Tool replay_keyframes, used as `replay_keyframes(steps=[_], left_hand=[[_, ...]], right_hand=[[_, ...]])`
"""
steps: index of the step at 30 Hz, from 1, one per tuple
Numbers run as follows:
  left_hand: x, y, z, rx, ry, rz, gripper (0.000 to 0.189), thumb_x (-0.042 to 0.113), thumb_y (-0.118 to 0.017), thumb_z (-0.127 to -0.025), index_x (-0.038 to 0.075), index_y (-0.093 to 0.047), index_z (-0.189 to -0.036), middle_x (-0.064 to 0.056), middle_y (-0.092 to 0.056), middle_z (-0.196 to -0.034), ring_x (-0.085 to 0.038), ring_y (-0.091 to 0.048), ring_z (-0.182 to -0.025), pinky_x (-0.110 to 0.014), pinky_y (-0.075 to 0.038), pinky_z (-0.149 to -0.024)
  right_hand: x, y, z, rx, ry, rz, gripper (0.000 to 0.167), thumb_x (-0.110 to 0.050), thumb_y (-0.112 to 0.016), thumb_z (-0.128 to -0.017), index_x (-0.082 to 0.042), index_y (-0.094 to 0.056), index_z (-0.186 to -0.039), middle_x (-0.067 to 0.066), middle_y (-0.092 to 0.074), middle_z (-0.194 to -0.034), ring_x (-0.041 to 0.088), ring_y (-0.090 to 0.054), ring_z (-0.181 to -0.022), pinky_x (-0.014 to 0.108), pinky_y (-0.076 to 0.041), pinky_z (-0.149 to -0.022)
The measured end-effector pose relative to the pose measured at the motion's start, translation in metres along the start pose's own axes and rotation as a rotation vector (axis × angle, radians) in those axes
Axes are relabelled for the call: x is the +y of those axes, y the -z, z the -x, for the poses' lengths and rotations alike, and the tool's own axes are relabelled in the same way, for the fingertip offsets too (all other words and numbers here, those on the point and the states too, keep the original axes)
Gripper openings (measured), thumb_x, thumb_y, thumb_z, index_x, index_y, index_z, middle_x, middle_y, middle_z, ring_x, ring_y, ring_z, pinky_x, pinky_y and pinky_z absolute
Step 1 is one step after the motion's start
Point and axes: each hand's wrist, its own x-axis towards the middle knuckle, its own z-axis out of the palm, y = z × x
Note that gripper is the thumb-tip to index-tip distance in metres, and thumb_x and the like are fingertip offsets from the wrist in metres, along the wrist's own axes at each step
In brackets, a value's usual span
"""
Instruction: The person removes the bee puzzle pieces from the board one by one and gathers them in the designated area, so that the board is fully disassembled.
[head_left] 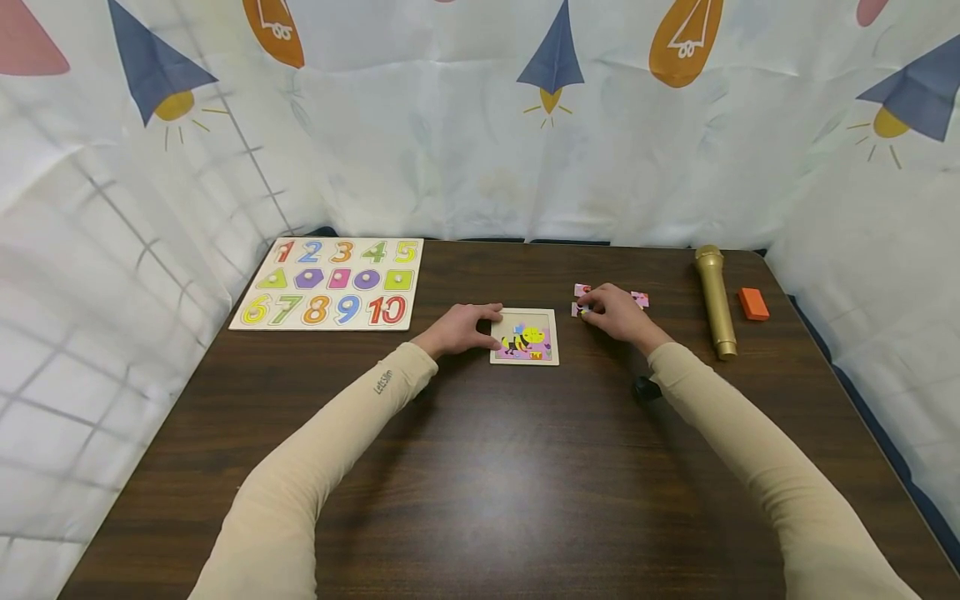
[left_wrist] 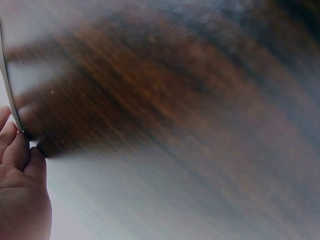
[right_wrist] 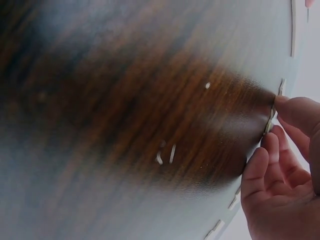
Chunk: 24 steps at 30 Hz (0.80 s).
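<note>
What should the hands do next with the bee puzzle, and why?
Maybe lift the loose puzzle piece at the fingers of the right hand and bring it to the bee frame. Those fingers already touch the piece, and the left hand rests on the frame, so it probably won't slide.

This is a curtained-off activity space; whether in a home or elsewhere cannot be told. White cloth [head_left: 450, 158] printed with orange light bulbs [head_left: 686, 42] hangs on three sides of a bench [head_left: 487, 467] carrying a number board [head_left: 322, 327] and bee puzzle [head_left: 528, 337].
</note>
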Motion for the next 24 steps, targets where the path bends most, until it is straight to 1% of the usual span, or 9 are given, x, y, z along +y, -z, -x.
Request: replay_keyframes(steps=[6,10,14,20,24], left_hand=[[0.001,0.0,0.001,0.012,-0.008,-0.001,0.058,0.028,-0.075,-0.087,0.003,-0.057,-0.136,-0.007,-0.042,-0.152,-0.026,-0.037,-0.14,-0.039,-0.031,-0.113],[0.002,0.0,0.001,0.013,-0.013,-0.007,0.058,0.027,-0.075,-0.087,0.003,-0.057,-0.136,-0.008,-0.042,-0.152,-0.026,-0.038,-0.14,-0.039,-0.031,-0.113],[0.002,0.001,0.001,0.009,-0.009,-0.02,0.057,0.027,-0.075,-0.087,0.003,-0.057,-0.136,-0.008,-0.042,-0.152,-0.026,-0.038,-0.14,-0.039,-0.031,-0.113],[0.003,0.002,0.001,-0.012,0.009,-0.01,0.056,0.028,-0.074,-0.088,0.004,-0.057,-0.136,-0.008,-0.041,-0.152,-0.027,-0.038,-0.14,-0.04,-0.03,-0.114],[0.003,0.002,0.0,-0.009,0.006,-0.007,0.056,0.029,-0.074,-0.088,0.004,-0.058,-0.136,-0.007,-0.041,-0.152,-0.026,-0.038,-0.14,-0.04,-0.03,-0.114]], right_hand=[[0.0,0.003,0.0,0.0,0.013,-0.01,0.031,-0.01,-0.064,-0.094,0.003,-0.065,-0.122,0.023,-0.056,-0.119,0.034,-0.057,-0.103,0.05,-0.046,-0.09],[-0.009,0.003,0.001,0.023,0.017,-0.035,0.031,-0.013,-0.064,-0.094,0.002,-0.066,-0.121,0.021,-0.058,-0.117,0.034,-0.057,-0.103,0.05,-0.047,-0.091],[-0.029,-0.002,0.002,0.014,0.042,-0.053,0.031,-0.015,-0.064,-0.094,0.001,-0.065,-0.121,0.018,-0.061,-0.117,0.032,-0.058,-0.103,0.048,-0.048,-0.09],[-0.065,-0.019,0.003,-0.075,0.102,-0.073,0.032,-0.017,-0.064,-0.095,-0.001,-0.065,-0.123,0.015,-0.064,-0.117,0.027,-0.059,-0.098,0.043,-0.05,-0.086],[-0.081,-0.03,0.001,-0.11,0.109,-0.086,0.033,-0.016,-0.066,-0.093,-0.002,-0.066,-0.123,0.013,-0.064,-0.117,0.025,-0.062,-0.099,0.041,-0.052,-0.085]])
